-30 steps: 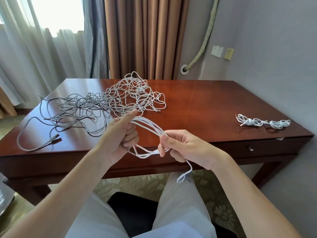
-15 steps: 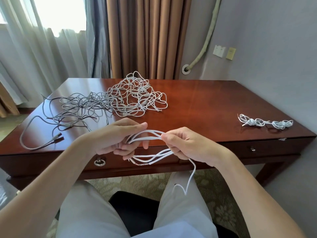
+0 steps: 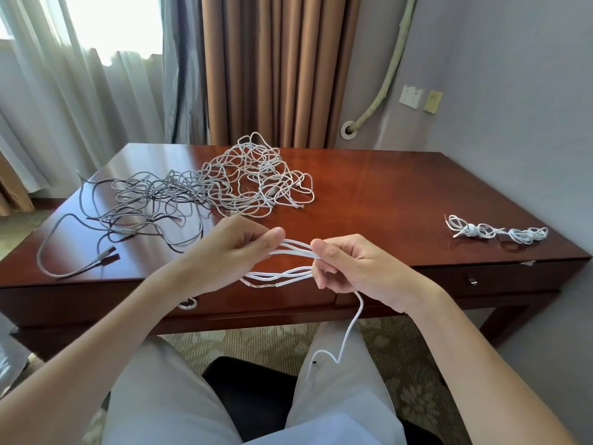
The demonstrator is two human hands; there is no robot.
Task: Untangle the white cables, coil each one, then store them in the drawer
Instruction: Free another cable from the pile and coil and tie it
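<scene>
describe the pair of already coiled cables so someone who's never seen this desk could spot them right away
Start at the dark red wooden desk and go to its right end, near the front edge. Two small white coiled cable bundles lie there side by side. Unlike the big loose tangle of white and grey cables at the desk's back left, they are tight, compact and set apart.

A reddish-brown wooden desk is standing across the middle, its glossy top catching light from the window glowing at 11 o'clock. Sheer white curtains are hanging over that window, and tan drapes are hanging at 12 o'clock. A pale lilac wall is filling the 2 o'clock side, carrying a white socket plate and a yellowish plate just beside it. A wrapped pipe is running down into a round wall fitting. Patterned carpet is showing beneath the desk at 5 o'clock.
</scene>
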